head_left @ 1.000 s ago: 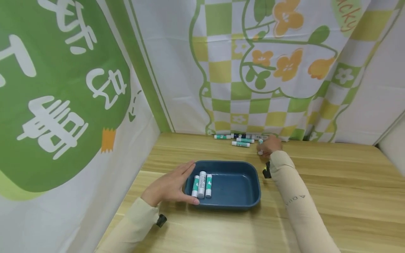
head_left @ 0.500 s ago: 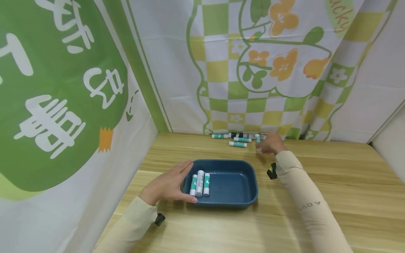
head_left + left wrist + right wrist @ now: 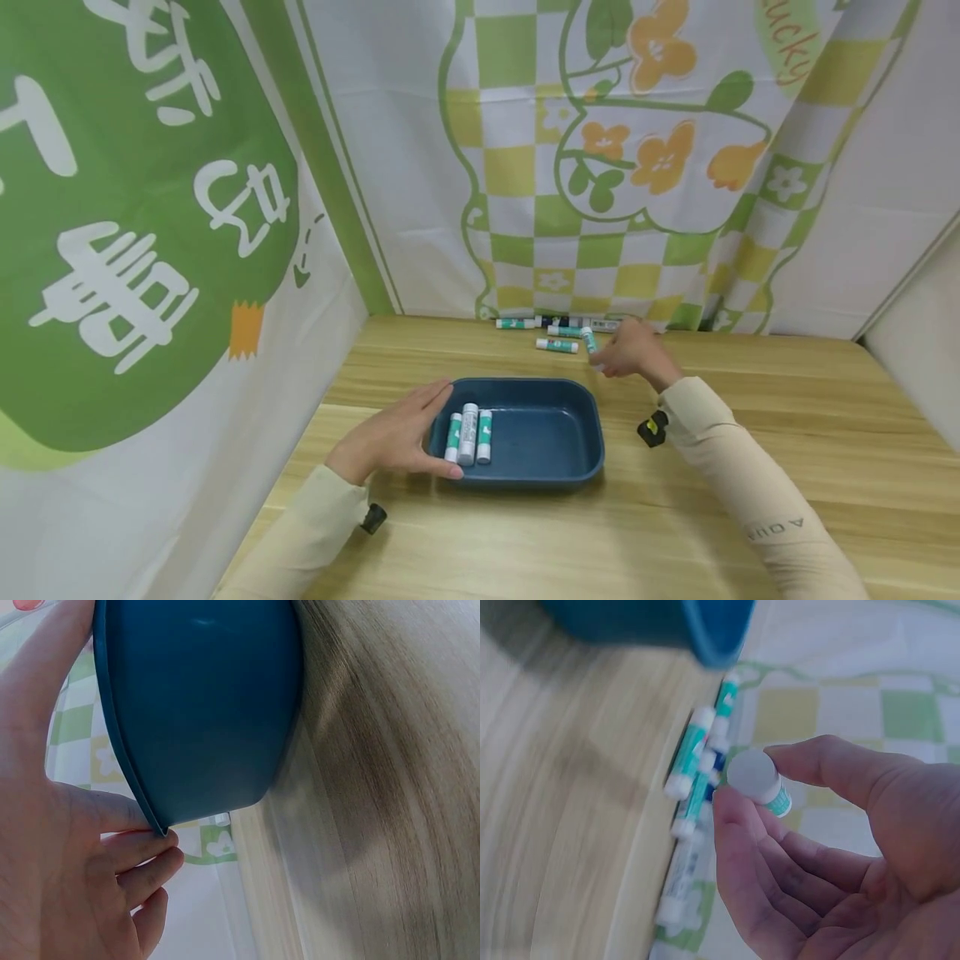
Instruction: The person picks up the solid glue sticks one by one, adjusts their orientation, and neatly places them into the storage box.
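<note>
A blue tray [image 3: 525, 482] holds three glue sticks side by side at its left end, the middle one [image 3: 467, 435] white and thicker. My left hand [image 3: 393, 435] rests against the tray's left side, thumb and fingers spread along the rim; the left wrist view shows fingertips touching the tray's corner [image 3: 161, 825]. Beyond the tray, my right hand [image 3: 633, 350] pinches a green-and-white glue stick [image 3: 589, 340] between thumb and fingertip. The right wrist view shows its white end [image 3: 751, 774] facing the camera, held by my right hand [image 3: 832, 847].
Several glue sticks lie at the table's back edge by the curtain: a green one [image 3: 515, 324], a dark one [image 3: 558, 322], a white one [image 3: 602, 325], and another green one [image 3: 557, 345] nearer the tray. A printed cloth [image 3: 135, 250] hangs at the left.
My right hand has drawn a little left and toward the tray, the glue stick in its pinch now lifted and tilted. My left hand stays at the tray. The head view has shifted slightly.
</note>
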`<state>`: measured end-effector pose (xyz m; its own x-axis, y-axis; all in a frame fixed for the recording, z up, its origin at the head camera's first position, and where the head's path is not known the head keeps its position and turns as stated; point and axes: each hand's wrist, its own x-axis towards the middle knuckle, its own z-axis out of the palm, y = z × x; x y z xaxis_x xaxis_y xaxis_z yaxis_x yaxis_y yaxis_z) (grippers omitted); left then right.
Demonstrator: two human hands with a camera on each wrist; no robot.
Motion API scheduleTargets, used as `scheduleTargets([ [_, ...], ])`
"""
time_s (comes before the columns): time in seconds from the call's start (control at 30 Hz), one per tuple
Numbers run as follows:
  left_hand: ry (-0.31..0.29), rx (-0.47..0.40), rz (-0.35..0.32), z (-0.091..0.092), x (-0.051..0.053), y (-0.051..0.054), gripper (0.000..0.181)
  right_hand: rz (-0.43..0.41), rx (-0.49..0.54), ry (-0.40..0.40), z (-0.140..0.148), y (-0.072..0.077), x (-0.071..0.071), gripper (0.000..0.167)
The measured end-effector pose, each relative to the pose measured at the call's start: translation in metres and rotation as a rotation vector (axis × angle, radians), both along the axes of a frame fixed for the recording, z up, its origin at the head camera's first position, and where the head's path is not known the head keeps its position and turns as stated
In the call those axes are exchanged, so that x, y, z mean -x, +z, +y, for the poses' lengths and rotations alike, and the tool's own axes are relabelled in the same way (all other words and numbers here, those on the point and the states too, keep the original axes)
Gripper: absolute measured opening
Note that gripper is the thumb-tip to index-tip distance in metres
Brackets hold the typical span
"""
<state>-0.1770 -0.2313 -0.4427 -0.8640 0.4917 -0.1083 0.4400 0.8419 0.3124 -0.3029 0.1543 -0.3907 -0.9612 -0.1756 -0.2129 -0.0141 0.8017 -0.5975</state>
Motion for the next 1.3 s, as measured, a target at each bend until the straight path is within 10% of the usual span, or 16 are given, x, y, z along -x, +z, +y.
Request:
scheduleTargets([
  [0.57,0.008,0.006,-0.002,0.001,0.000,-0.001,0.132,0.060,-0.007,0.140,-0.038,0.008,-0.050,0.025],
  [1.3,0.019,-0.006,-0.018,0.000,0.002,-0.003,0.134,0.037,0.087,0.106,-0.106,-0.050,-0.094,0.032],
])
